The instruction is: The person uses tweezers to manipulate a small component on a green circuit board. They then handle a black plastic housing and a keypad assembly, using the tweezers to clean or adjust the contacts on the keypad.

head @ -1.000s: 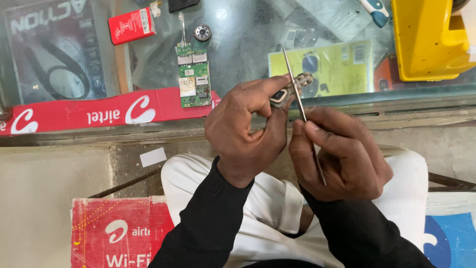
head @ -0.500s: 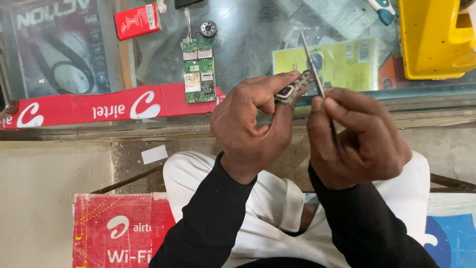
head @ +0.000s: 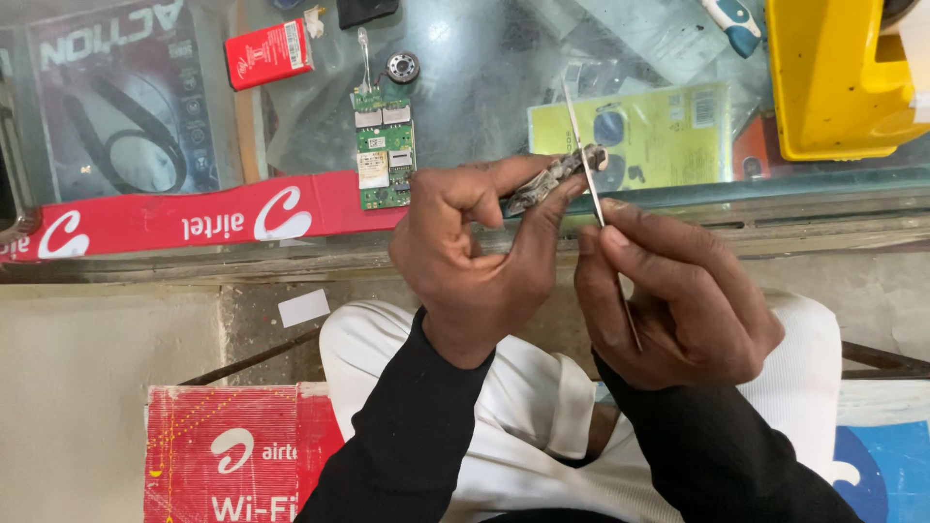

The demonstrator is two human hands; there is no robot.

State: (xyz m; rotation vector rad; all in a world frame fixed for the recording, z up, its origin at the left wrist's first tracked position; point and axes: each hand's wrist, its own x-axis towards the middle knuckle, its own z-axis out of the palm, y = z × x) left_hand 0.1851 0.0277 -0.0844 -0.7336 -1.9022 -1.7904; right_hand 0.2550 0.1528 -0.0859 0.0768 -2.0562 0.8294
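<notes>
A: Status of the hands?

B: The left hand (head: 475, 261) is clenched on a small grey metal part (head: 542, 184), pinched between thumb and forefinger. The right hand (head: 678, 291) grips a thin metal tool (head: 591, 184), a flat blade or tweezers; the view is too poor to say which.

A: Change over the last second?

B: Both hands have risen slightly and drifted right. The tool, which earlier lay slanted across the part, now stands steeper, its tip above the part and its shaft crossing the part's far end. I judge the work to be probing or prying at that end, in progress rather than finished.

A: Condition and position of the part?

B: Elongated, dull, mottled grey, with a paler rounded end beside the tool. It is held in the air over the near edge of the glass counter (head: 484, 116), above the person's lap.

A: Surroundings?

B: A green circuit board (head: 384, 155) lies on the counter near the red strip (head: 194, 218) along its front edge. A red packet (head: 266, 53) lies towards the far left, a yellow bin (head: 833, 87) at the far right corner.
</notes>
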